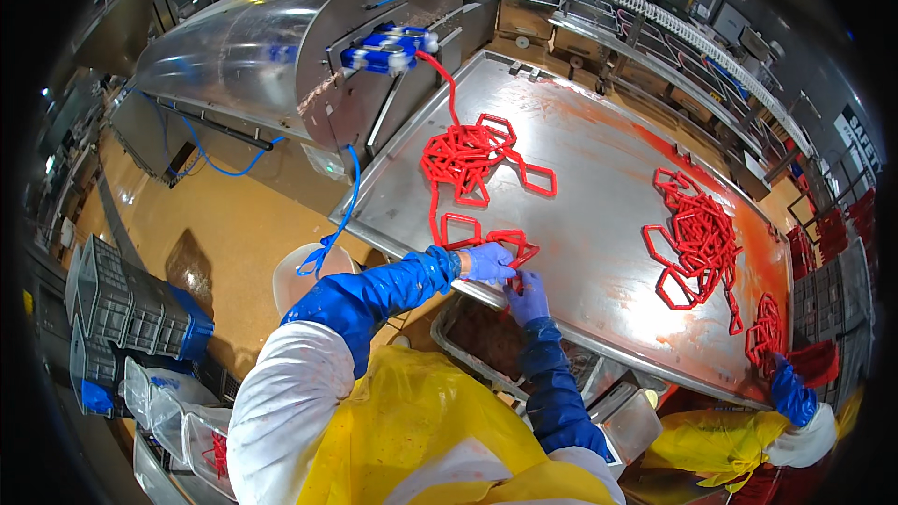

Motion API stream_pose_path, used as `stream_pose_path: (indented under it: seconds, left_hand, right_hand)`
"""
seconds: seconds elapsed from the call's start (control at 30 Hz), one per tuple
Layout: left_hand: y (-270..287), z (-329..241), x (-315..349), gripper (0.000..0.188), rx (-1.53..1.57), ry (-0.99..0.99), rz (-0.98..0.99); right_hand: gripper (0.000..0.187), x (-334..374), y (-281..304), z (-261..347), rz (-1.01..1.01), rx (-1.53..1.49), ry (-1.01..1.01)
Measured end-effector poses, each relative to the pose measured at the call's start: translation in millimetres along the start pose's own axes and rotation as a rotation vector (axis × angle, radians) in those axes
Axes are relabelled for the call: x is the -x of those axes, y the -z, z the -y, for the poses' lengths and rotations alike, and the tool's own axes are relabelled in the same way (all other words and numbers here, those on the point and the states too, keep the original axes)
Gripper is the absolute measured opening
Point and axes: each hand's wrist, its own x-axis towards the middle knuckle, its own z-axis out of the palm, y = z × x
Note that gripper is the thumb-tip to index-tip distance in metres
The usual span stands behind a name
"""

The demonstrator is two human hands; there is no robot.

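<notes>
Both my hands wear purple gloves and meet at the near edge of the metal table (599, 290). My left hand (488, 263) is closed on a string of red sausage links (517, 241), which loops onto the tabletop beside it. Just to its right and nearer me, my right hand (530, 300) pinches the same string; its fingertips are partly hidden. From there the string runs left and back to a tangled pile of red sausage links (463, 157). A further red length stretches from that pile up to the blue-and-white fitting (388, 49) on the steel machine.
A second heap of sausage links (697, 238) lies on the table's right side. At the far right a co-worker's blue sleeve (793, 395) reaches toward more links (765, 332). A bin (482, 332) stands under the table edge. Grey crates (131, 309) are stacked at left.
</notes>
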Motion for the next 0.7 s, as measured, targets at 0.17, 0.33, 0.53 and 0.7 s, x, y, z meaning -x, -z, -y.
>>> stream_pose_path:
  seconds: [0.17, 0.33, 0.53, 0.7]
  left_hand:
    - [11, 17, 3, 0.032, -0.142, -0.016, -0.102]
    - [14, -5, 1, 0.041, -0.304, 0.285, -0.020]
    - [18, 49, -22, 0.024, -1.181, -0.236, 0.177]
    - [29, 107, -22, 0.026, -0.701, -0.289, 0.248]
  right_hand:
    - [0.025, -12, 23, 31, 0.204, 0.145, -0.102]
    - [0.027, -10, 25, 53, 0.471, -0.378, -0.447]
    - [0.037, 4, -23, 27, 0.475, 0.048, -0.420]
    - [0.029, 31, -60, 3, 0.452, -0.413, -0.601]
